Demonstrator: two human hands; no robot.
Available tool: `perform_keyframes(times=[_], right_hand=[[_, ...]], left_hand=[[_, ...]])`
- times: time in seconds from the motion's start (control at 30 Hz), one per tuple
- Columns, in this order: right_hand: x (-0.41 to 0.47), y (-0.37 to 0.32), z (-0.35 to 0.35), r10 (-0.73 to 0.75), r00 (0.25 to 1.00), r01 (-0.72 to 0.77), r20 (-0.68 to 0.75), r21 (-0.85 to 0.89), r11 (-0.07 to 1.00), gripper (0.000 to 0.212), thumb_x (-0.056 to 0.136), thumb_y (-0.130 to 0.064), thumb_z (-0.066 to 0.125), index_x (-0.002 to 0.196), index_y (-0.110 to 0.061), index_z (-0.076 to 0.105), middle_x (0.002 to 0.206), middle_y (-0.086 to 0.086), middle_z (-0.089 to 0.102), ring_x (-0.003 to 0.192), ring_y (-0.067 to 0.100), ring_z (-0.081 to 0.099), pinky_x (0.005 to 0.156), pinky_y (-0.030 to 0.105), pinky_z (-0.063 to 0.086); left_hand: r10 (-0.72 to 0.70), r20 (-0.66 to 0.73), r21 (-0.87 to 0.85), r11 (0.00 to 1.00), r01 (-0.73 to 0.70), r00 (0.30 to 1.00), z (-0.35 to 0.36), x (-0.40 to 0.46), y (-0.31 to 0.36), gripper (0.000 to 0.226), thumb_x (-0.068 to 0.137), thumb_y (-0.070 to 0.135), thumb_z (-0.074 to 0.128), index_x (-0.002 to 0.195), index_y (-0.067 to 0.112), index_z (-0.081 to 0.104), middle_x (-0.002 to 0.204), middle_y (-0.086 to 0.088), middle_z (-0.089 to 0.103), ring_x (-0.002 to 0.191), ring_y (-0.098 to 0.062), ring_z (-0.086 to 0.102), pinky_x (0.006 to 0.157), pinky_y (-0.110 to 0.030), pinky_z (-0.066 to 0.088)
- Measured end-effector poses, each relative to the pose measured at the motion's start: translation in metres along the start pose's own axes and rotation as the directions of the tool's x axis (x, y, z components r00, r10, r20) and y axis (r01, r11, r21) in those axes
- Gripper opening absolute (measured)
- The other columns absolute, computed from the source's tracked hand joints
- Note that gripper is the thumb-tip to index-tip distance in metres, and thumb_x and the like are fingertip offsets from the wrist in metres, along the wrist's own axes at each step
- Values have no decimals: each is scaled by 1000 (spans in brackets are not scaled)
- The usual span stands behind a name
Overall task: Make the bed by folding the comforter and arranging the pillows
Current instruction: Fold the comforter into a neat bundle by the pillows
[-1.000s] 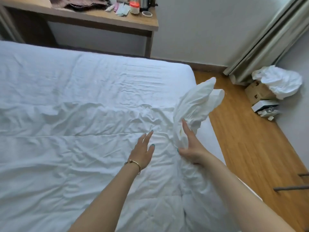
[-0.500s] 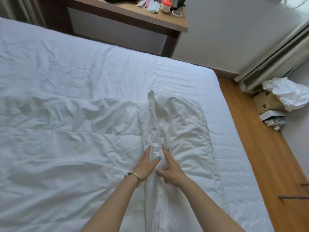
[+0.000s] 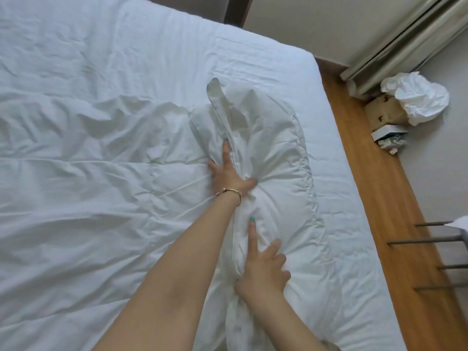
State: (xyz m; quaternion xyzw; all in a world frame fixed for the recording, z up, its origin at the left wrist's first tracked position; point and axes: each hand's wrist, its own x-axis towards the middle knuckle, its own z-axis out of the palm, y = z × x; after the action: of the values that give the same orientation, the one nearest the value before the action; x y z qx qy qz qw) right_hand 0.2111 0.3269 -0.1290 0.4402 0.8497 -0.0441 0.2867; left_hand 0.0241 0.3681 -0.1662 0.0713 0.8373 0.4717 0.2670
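Now our left hand (image 3: 228, 173) flat on the folded comforter (image 3: 273, 153) mid-frame, our right hand (image 3: 263, 272) pinching its fold below.

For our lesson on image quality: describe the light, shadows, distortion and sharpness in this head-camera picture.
Head view: soft, even daylight, no glare; shallow grey shadows sit in the comforter creases and under the left hand. Wide-angle distortion bows the bed edge and the wooden floor. The picture is slightly soft overall; the right hand stays readable, and the white fabric is bright but keeps its wrinkles.
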Motion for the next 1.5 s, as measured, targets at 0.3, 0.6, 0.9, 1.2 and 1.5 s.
perform_keyframes(times=[0.3, 0.6, 0.9, 1.2, 1.5], right_hand=[[-59, -29, -42, -400, 916, 361, 7, 417, 834, 109, 64, -27, 51, 137, -65, -20, 129, -1, 17, 77, 27, 55, 72, 28, 44], [-65, -122, 10, -455, 881, 349, 132, 468, 812, 109, 72, -16, 62, 146, -53, -8, 130, -1, 8, 96, 31, 57, 85, 31, 50], [-46, -96, 10, -761, 627, 424, 168, 746, 514, 72, 81, -42, 73, 142, -45, 34, 126, -3, 30, 106, -1, 43, 98, 20, 38], [-8, -50, 21, -680, 732, 681, 44, -60, 730, 65, 91, -67, 30, 148, -54, 4, 162, -15, -4, 150, 21, -5, 118, 44, 2], [81, -38, -86, -399, 809, 565, -432, 386, 729, 47, 89, -15, 63, 134, -28, 57, 151, -3, 39, 136, 18, 37, 103, 28, 35]], left_hand=[[456, 95, -8, 889, -458, 885, -128, -12, -8, 99, 81, 12, 64, 146, 55, 4, 159, 6, 14, 148, -24, 1, 116, -37, 23], [138, 121, 198, 967, -161, 983, -184, 0, -73, 104, 82, 15, 67, 145, 58, -3, 160, -7, -15, 146, -27, 21, 98, -19, 28], [68, -192, 457, 889, 28, 979, -183, -29, -106, 83, 86, 13, 63, 152, 37, 18, 161, -8, -9, 147, -30, 10, 117, -39, 17], [-31, -22, 708, 705, 38, 999, -157, -25, -117, 73, 83, 82, 20, 142, 59, -16, 157, 9, -27, 146, -19, -20, 99, -81, -2], [85, -272, 677, 725, 128, 958, -157, -4, -33, 46, 90, 26, 40, 133, 15, 48, 152, -12, 28, 146, -35, 2, 107, -71, -2]])
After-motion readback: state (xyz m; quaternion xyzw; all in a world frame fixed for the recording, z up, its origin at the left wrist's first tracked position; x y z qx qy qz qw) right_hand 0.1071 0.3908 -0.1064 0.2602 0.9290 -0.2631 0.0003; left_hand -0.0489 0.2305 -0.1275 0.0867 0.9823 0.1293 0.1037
